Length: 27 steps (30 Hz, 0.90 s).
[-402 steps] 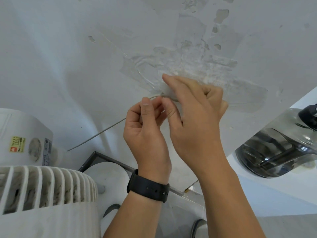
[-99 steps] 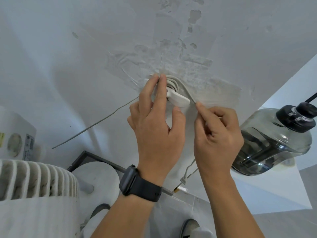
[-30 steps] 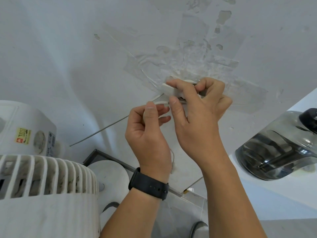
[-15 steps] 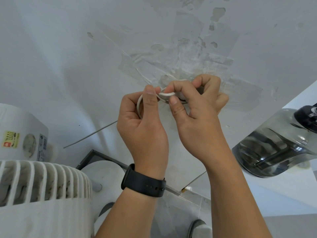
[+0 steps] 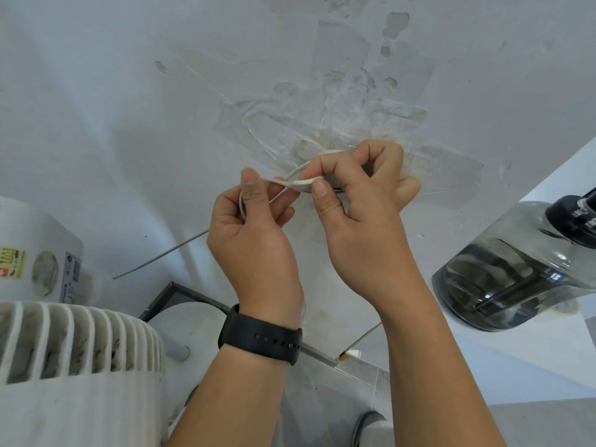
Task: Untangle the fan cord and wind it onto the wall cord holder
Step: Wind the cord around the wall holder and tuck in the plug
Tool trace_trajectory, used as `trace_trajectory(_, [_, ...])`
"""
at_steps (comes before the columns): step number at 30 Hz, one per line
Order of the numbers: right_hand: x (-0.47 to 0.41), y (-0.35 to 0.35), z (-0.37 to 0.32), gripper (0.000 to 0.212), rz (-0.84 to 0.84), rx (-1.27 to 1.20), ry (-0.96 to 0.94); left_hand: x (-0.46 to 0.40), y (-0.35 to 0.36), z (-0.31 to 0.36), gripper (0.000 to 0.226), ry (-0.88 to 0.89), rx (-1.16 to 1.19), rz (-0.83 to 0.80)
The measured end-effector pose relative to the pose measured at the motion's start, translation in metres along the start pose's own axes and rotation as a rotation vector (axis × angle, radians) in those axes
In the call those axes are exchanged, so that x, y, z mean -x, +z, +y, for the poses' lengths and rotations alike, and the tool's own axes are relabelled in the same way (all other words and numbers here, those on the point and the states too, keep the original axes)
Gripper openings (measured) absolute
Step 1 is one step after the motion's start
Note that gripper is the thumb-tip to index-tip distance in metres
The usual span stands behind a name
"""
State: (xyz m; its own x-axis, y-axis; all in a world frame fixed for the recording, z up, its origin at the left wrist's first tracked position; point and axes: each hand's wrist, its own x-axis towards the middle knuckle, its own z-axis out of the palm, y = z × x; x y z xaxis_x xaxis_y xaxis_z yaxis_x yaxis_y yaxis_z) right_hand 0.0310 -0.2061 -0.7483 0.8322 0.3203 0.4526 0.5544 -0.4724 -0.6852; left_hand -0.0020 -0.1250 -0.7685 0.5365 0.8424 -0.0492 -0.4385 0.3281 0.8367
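At a patchy, tape-scarred wall [image 5: 322, 75], 2 hands pinch a thin white cord [image 5: 292, 180]. The left hand [image 5: 254, 240] grips a loop; the right hand [image 5: 358, 204] curls over the holder [image 5: 332, 153]. A smoky clear jug [image 5: 516, 279] sits right of the holder.

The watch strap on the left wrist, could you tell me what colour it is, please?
The watch strap is plain black, seen clearly in the head view.
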Motion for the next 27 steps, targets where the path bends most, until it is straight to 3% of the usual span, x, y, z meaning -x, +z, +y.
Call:
trace_trajectory(6, [0.001,-0.006,-0.001,0.019,-0.026,-0.040,-0.006,0.002,-0.002,0.003,0.022,0.263,-0.147,-0.169])
trace_trajectory(11, [0.003,-0.014,-0.003,0.021,-0.029,-0.159,0.014,0.006,-0.003,0.004,0.035,0.357,-0.193,-0.317])
trace_trajectory(14, [0.006,-0.021,-0.002,0.007,-0.032,-0.232,0.027,0.004,-0.006,-0.002,0.035,0.384,-0.269,-0.391])
trace_trajectory(21, [0.013,-0.027,0.006,0.011,-0.146,-0.116,-0.056,0.004,-0.007,-0.005,0.027,0.502,-0.363,-0.543])
trace_trajectory(24, [0.011,-0.024,0.010,0.009,-0.026,-0.064,-0.158,0.003,-0.006,-0.008,0.025,0.553,-0.384,-0.539])
trace_trajectory(27, [0.009,-0.025,0.012,0.009,0.181,-0.223,-0.113,0.005,-0.004,-0.011,0.026,0.525,-0.383,-0.447])
